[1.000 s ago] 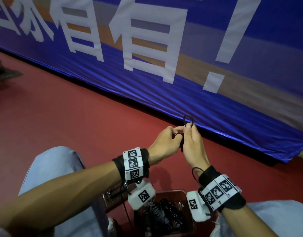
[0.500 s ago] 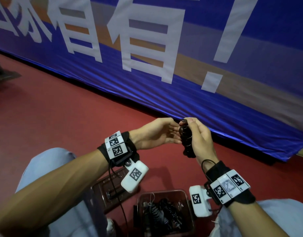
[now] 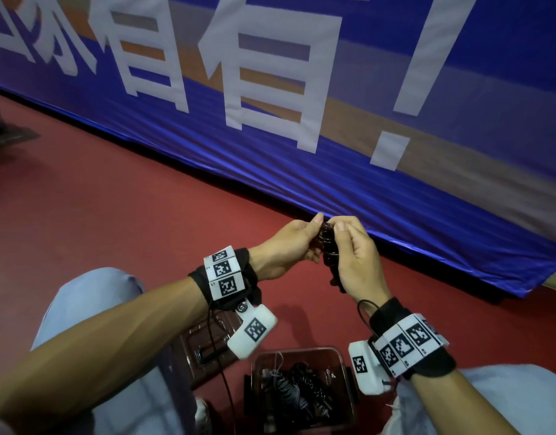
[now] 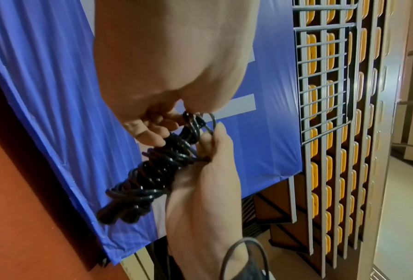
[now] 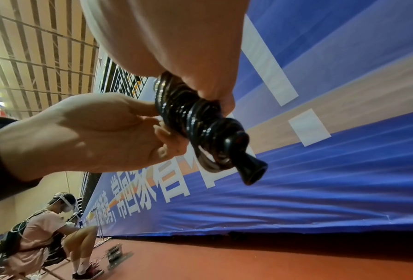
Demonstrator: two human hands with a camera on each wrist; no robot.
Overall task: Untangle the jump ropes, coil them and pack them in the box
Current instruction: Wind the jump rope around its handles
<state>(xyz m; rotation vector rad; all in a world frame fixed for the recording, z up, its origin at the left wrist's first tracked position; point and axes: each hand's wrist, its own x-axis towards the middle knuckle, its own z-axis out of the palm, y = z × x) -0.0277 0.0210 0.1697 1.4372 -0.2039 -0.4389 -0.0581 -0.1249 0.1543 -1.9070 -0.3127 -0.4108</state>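
Right hand (image 3: 356, 262): curled round the black jump rope bundle (image 3: 330, 255), thumb and fingers clamping the wound turns, bundle upright between the two hands above the red floor (image 3: 113, 221).
Left hand (image 3: 286, 249): fingertips (image 4: 153, 138) pinching the top of the same bundle, working the last loop (image 4: 211, 123) of cord at its upper end.
Step in hand: finishing the coil; best done by tucking that free loop under a neighbouring turn while keeping the right-hand squeeze firm, so the wraps cannot spring loose.
Rope look: glossy black cord wound tightly round itself in many close turns, a flared black handle end (image 5: 253, 170) poking out at the bottom.
Box (image 3: 342, 365): brown, open, below the wrists near the knees, dark coiled ropes already inside; lid (image 3: 204, 340) lying just beside it.
Banner (image 3: 395, 189): blue, beyond the hands.
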